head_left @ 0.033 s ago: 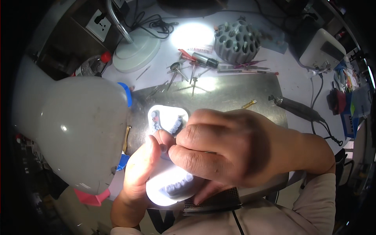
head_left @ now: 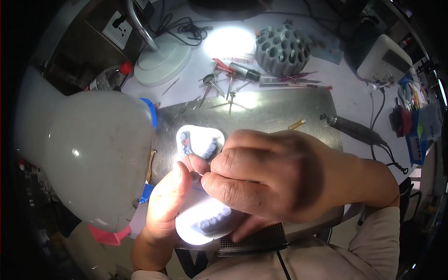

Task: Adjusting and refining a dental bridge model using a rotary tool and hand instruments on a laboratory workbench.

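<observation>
My left hand [head_left: 165, 200] is closed round the left side of a white-based dental model [head_left: 193, 233] with a row of grey-blue teeth, held near the table's front edge. Between its thumb and forefinger shows a small grey rounded piece [head_left: 195, 177]. Over the model's far right part, my right hand [head_left: 261, 177] is closed, its bent fingertips meeting at the left fingertips. A thin line shows between its fingers, but what it grips is hidden. Just beyond the hands, a second dental model [head_left: 200, 135] with grey-blue teeth and a small reddish spot lies on a metal plate [head_left: 266, 109].
A big white lamp-like hood [head_left: 98, 154] fills the left. Behind the plate are several burs and pins [head_left: 231, 102], pens [head_left: 294, 85] and a grey round holder [head_left: 282, 53]. A dark handpiece [head_left: 354, 130] with its cord lies right. A brass-coloured piece [head_left: 297, 124] rests on the plate.
The held dental model and my left fingertips have shifted very slightly to the right. My right hand is almost unmoved.
</observation>
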Demonstrator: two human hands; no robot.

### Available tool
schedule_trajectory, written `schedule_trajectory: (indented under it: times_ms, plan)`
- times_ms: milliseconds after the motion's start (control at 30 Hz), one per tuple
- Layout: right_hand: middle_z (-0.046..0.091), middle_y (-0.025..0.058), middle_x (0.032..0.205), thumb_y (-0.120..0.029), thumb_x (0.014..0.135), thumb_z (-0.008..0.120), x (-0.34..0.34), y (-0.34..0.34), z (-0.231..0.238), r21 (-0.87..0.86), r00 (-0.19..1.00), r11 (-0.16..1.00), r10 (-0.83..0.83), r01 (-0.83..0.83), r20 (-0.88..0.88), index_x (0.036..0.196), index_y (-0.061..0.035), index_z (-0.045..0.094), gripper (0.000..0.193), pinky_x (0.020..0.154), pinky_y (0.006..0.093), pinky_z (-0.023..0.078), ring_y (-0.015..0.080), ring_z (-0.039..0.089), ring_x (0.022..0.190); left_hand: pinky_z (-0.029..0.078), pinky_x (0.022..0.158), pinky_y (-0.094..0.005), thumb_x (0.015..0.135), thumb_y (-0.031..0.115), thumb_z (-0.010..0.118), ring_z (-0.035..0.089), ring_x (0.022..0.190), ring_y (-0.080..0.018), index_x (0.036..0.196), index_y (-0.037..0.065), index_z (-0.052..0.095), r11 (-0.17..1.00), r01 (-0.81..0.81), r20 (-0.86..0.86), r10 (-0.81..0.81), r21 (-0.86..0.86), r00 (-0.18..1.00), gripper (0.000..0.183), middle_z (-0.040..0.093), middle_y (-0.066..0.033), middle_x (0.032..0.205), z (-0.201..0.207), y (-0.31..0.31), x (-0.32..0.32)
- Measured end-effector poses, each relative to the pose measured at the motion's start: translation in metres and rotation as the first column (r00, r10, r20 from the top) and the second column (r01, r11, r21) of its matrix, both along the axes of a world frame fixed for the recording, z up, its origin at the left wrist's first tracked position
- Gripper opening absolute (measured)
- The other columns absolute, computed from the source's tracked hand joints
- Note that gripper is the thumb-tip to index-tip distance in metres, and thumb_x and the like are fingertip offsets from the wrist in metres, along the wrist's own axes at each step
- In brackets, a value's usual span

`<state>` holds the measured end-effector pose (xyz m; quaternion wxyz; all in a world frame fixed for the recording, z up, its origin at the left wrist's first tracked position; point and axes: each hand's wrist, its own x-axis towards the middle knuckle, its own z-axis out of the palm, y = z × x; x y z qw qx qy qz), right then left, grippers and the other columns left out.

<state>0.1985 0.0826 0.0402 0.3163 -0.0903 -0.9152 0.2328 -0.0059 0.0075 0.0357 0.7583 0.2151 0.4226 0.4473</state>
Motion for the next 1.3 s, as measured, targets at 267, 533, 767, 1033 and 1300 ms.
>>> schedule_trajectory:
  times_ms: [267,533,767,1033,1300]
  plan:
    - [0.067,0.0118,0.101,-0.035,0.06,0.085,0.015,0.018,0.013,-0.102,1.0,0.994,0.028,-0.027,0.007,0.107,-0.0004,0.067,0.061,0.061,0.0358,0.055,0.0276,0.067,0.081,0.05,0.094,-0.0401,0.101,0.038,0.051,0.062,0.108,-0.0278,0.129,0.0,0.047,0.998,-0.014,0.017,0.013,0.054,1.0,0.046,0.06,-0.0204,0.121,-0.007,0.002,-0.002]
    - [0.067,0.0146,0.079,-0.005,0.077,0.063,0.025,0.045,-0.023,0.1,0.836,0.962,-0.272,0.256,0.478,0.083,-0.0024,0.068,0.009,0.072,0.0447,0.053,0.0334,0.067,0.081,0.062,0.065,-0.0434,0.105,0.04,0.033,0.07,0.078,-0.0413,0.122,0.003,0.045,0.995,-0.095,0.135,0.091,0.023,0.987,0.043,0.061,-0.0327,0.108,-0.012,0.001,0.005]
    - [0.065,0.0127,0.078,-0.014,0.08,0.065,0.006,0.043,-0.02,0.12,0.722,0.97,-0.239,0.213,0.649,0.078,-0.0038,0.065,0.011,0.071,0.0435,0.051,0.0324,0.064,0.077,0.059,0.072,-0.0378,0.105,0.037,0.036,0.068,0.084,-0.0304,0.119,0.006,0.041,0.976,-0.116,-0.078,0.133,0.185,0.988,0.034,0.064,-0.027,0.107,-0.017,-0.002,0.008]
    - [0.066,0.0162,0.077,-0.009,0.077,0.06,-0.01,0.041,-0.007,0.142,0.7,0.974,-0.226,0.176,0.677,0.072,-0.0003,0.065,0.011,0.069,0.0444,0.051,0.0342,0.066,0.077,0.058,0.071,-0.0383,0.105,0.036,0.035,0.067,0.086,-0.0309,0.121,0.005,0.038,0.974,-0.028,-0.023,0.034,0.224,0.999,0.035,0.062,-0.0281,0.111,-0.024,-0.007,0.003]
    - [0.068,0.0146,0.081,-0.007,0.08,0.065,-0.005,0.057,-0.011,-0.147,0.761,0.963,-0.081,0.226,0.643,0.083,-0.0015,0.069,0.008,0.065,0.0414,0.054,0.0304,0.068,0.076,0.058,0.071,-0.039,0.106,0.037,0.03,0.066,0.083,-0.0303,0.123,0.005,0.036,0.968,-0.065,0.008,0.065,0.244,0.998,0.037,0.062,-0.0284,0.109,-0.019,-0.008,0.005]
